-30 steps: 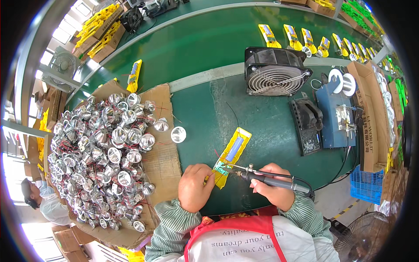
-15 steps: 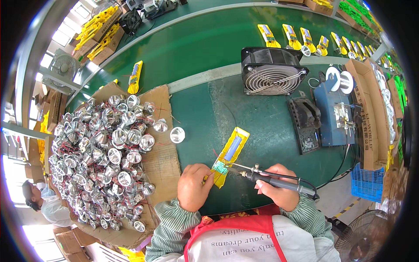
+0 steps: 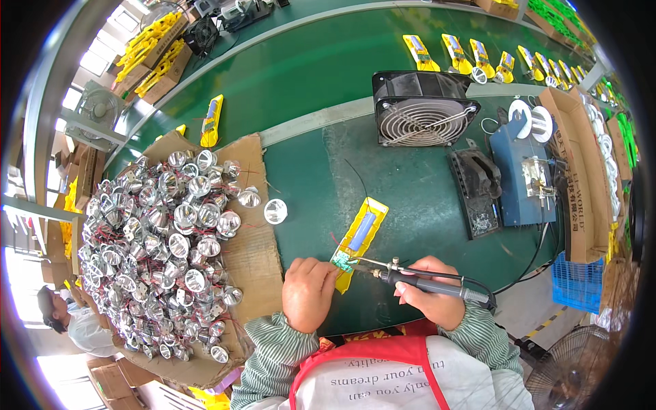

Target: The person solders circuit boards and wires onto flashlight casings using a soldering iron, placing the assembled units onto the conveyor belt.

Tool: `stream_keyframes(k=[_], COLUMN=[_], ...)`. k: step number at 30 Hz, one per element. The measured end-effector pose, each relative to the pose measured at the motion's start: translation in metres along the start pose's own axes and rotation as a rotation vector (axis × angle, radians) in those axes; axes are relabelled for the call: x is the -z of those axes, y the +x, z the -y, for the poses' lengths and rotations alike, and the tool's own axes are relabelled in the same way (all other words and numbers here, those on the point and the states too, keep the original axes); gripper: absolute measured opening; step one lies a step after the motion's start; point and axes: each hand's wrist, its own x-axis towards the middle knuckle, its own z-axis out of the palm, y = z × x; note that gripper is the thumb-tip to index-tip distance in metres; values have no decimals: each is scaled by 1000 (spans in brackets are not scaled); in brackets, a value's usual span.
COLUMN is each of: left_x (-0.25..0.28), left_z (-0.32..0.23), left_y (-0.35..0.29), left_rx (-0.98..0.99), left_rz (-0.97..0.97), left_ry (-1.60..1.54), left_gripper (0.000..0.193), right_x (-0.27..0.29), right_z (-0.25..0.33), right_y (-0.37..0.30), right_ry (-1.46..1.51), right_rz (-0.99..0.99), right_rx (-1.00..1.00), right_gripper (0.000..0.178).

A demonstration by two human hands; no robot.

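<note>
My right hand [image 3: 435, 290] is wrapped round a soldering iron [image 3: 437, 284] with a dark grip and a thin metal solder-feed tube. The iron's tip end reaches a small green circuit board [image 3: 342, 261] on a yellow plastic shell [image 3: 372, 209]. A blue cylindrical battery [image 3: 363, 230] lies in the shell, and thin wires stick out beside it. My left hand [image 3: 309, 292] has its fingers pinched together at the board's left edge; what lies between the fingertips is hidden.
Left of me, many silvery reflector cups [image 3: 179, 244] with red wires are heaped on cardboard [image 3: 256, 280]. A fan [image 3: 427, 123] stands ahead, beside a black stand [image 3: 473, 191] and a blue solder-feed box [image 3: 523, 178]. Yellow shells [image 3: 454, 51] line the green bench beyond.
The iron and my right hand have shifted slightly left. My left hand stays pinched near the board, and the view has moved a little.
</note>
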Motion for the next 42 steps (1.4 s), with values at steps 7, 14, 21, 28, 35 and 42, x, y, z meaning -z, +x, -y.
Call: stream_keyframes(k=[7, 14, 21, 28, 35, 42], left_x=[1, 1, -2, 1, 10, 40], left_z=[1, 0, 1, 1, -8, 5], left_y=[1, 3, 1, -2, -14, 24], left_rx=[-10, -11, 26, 22, -87, 4], left_rz=[4, 29, 46, 49, 113, -47], left_ry=[-9, 6, 1, 17, 101, 33], left_gripper=[5, 5, 3, 4, 40, 30], right_x=[-4, -4, 4, 4, 10, 18], right_z=[-4, -6, -1, 4, 3, 2], right_y=[4, 6, 2, -1, 4, 6], right_ry=[-1, -65, -36, 51, 124, 152], right_rz=[8, -18, -30, -139, -154, -173], right_rx=[-16, 25, 41, 26, 56, 85], right_gripper=[15, 14, 14, 14, 17, 18])
